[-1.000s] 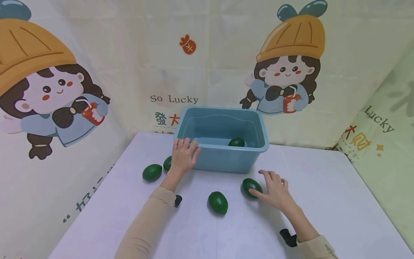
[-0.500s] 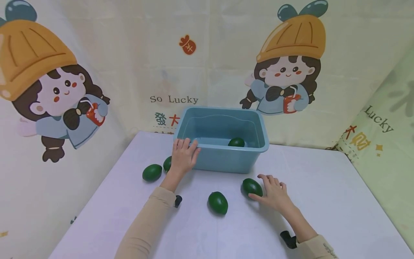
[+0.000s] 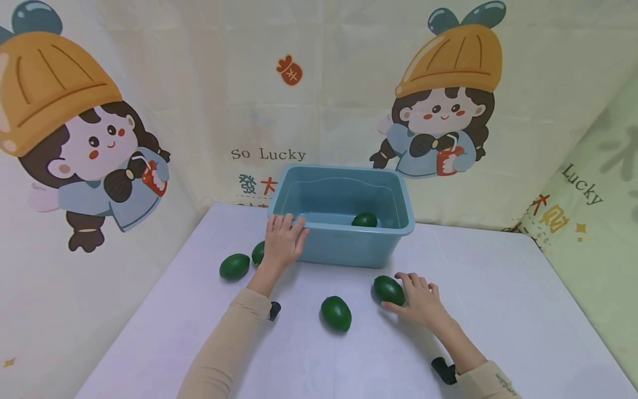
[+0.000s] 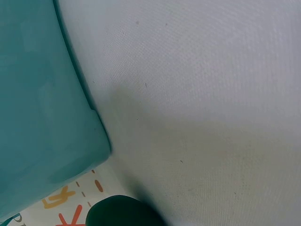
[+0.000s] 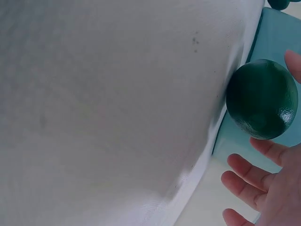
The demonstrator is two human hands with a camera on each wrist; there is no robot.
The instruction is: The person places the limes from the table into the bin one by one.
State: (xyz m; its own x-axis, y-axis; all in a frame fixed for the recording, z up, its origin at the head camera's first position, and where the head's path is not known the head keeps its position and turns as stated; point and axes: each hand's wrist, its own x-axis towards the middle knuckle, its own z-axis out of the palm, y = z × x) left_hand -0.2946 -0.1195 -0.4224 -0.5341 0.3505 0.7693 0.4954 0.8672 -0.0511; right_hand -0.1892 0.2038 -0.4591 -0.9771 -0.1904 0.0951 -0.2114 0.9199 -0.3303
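Observation:
My left hand (image 3: 282, 244) grips the near left rim of a blue plastic tub (image 3: 344, 244), fingers over the edge and thumb outside. In the left wrist view that hand is out of sight. My right hand (image 3: 421, 302) is at a dark green lime (image 3: 389, 290) in front of the tub, thumb at its near side and index finger at its far right. The right wrist view shows the fingers (image 5: 249, 176) spread loosely beside the lime (image 5: 262, 99), the index fingertip touching or almost touching it. Another lime (image 3: 364, 219) lies inside the tub.
One lime (image 3: 336, 313) lies on the white table (image 3: 309, 366) between my forearms. Left of the tub lie a lime (image 3: 234, 266) and another (image 3: 258, 253), partly hidden behind my left hand. A printed cloth backdrop (image 3: 344, 111) stands behind the tub.
My right hand has lowered slightly and moved a little left, so its index finger is closer to the lime. The left hand, tub and limes have stayed in place.

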